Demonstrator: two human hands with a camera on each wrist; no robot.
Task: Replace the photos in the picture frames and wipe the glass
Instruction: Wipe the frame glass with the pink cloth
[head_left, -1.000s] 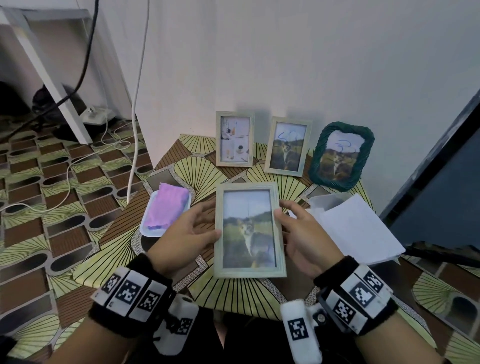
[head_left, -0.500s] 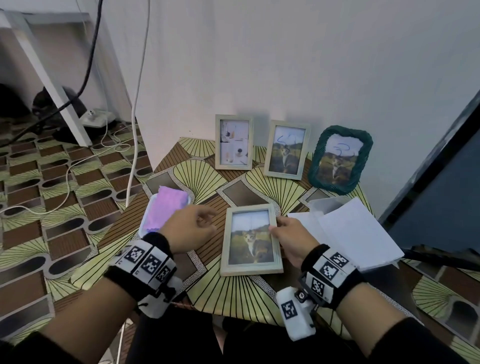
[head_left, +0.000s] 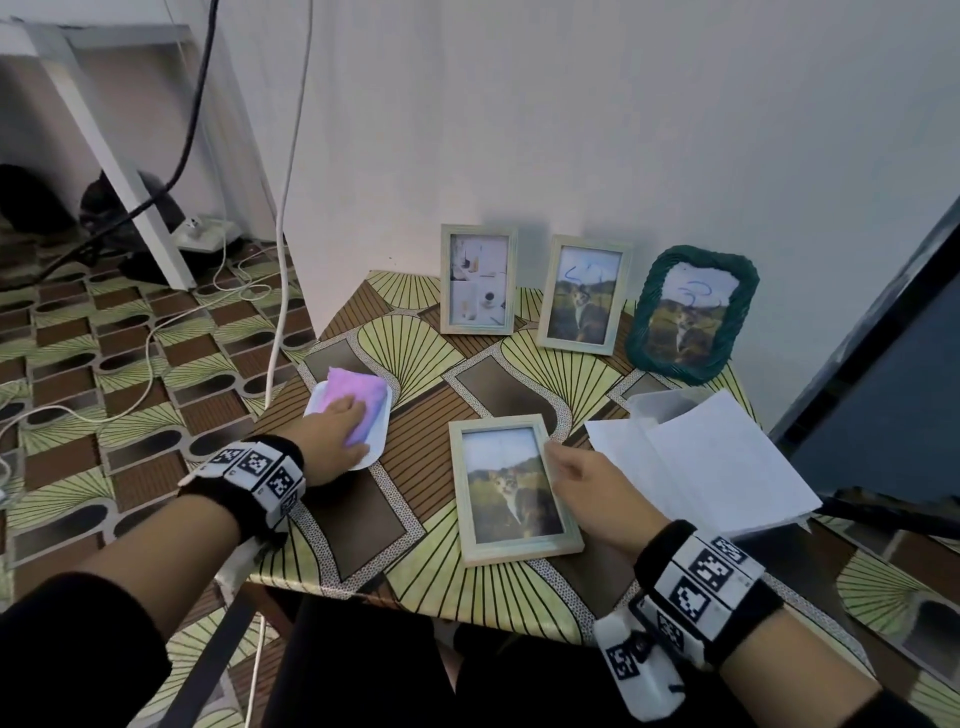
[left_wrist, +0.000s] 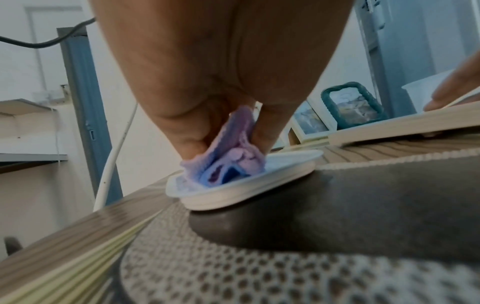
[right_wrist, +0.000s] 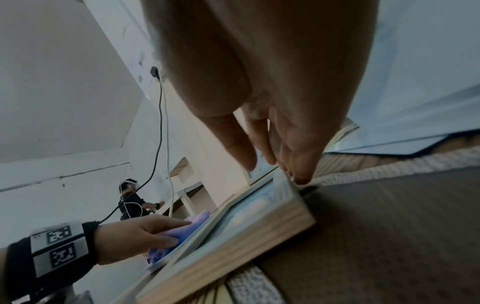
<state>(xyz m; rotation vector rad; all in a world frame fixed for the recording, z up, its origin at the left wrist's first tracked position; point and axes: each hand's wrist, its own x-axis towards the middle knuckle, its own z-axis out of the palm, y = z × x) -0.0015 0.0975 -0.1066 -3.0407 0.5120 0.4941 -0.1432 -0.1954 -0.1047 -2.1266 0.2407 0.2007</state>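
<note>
Pinching the purple wiping cloth (left_wrist: 235, 148) in its white tray, the left hand (head_left: 332, 434) readies wiping; the pale wooden frame (head_left: 511, 488) (glass unwiped, I judge) lies under the relaxed right hand (head_left: 592, 480).

Soft even indoor light, faint shadows, wide-angle edge bending, wrist views motion-blurred.

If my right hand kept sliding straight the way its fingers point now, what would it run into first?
Probably nothing at first but the glass of the flat frame: the right hand points left across its top edge. Beyond that lies the white tray with the purple cloth, though depth is unclear.
</note>
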